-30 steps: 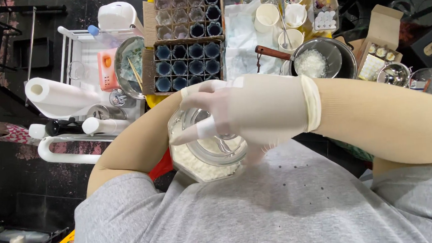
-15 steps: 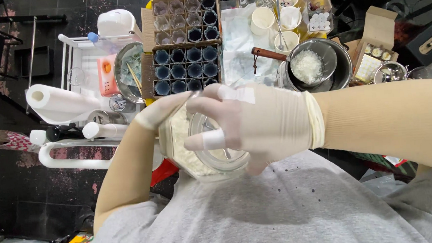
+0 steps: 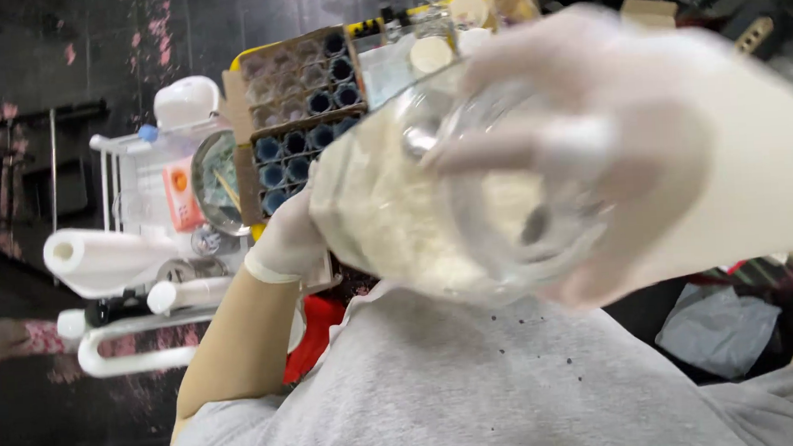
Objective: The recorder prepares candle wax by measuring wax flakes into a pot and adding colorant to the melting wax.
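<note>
You are holding a clear glass jar, part-filled with pale flaky material, close to the camera and above your grey shirt. The jar is lying tilted, its mouth end toward your right. Your right hand, gloved in white, is closing its grip over the jar's lid end, fingers spread across the glass; this hand is blurred, so finer contact cannot be told. Your left hand, also gloved, is pressing against the jar's far side from below, its grip wrapping the jar as far as can be seen; most of the hand is hidden behind the glass.

Beyond the jar, the counter with a yellow edge is carrying cardboard trays of small dark cups, with some pale cups further back. To the left, a white wire rack is bearing a metal bowl, and a roll of white paper is lying beside it. A crumpled plastic bag is lying at lower right.
</note>
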